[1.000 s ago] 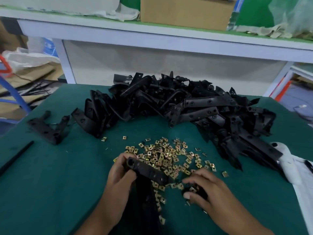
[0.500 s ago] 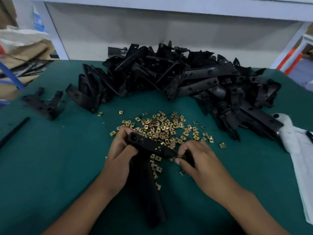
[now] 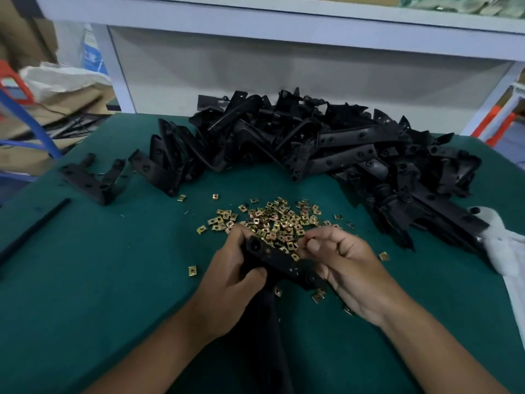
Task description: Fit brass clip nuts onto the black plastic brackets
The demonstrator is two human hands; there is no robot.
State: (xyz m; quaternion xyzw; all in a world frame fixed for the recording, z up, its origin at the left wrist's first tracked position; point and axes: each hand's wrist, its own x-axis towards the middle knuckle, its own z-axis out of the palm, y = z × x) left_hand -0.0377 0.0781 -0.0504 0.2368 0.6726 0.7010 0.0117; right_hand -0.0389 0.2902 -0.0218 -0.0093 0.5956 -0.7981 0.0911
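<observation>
Near the front edge of the bench (image 3: pixel 85 280), at its middle, the left hand (image 3: pixel 227 291) is clamped around a black plastic bracket (image 3: pixel 279 263), thumb pressed on its near face and fingers wrapped behind its upper end. The right hand (image 3: pixel 345 268) meets the bracket's right end, its fingers curled together with the thumb tucked against them; whether a nut sits inside that pinch cannot be told. One leg of the held bracket runs down between the forearms toward the front edge.

The bench is covered in dark green felt. Just beyond both hands lies a loose heap of brass clip nuts (image 3: pixel 272 223), touching the knuckles, with strays scattered beside and below the wrists. Along the back edge sprawls a big pile of black brackets (image 3: pixel 326 149), reaching to the right edge, where a white cloth (image 3: pixel 502 251) lies. A single bracket (image 3: pixel 91 180) sits apart near the left edge. Behind the bench stands a white shelf frame (image 3: pixel 284 24), with cardboard boxes (image 3: pixel 42 115) off to the left.
</observation>
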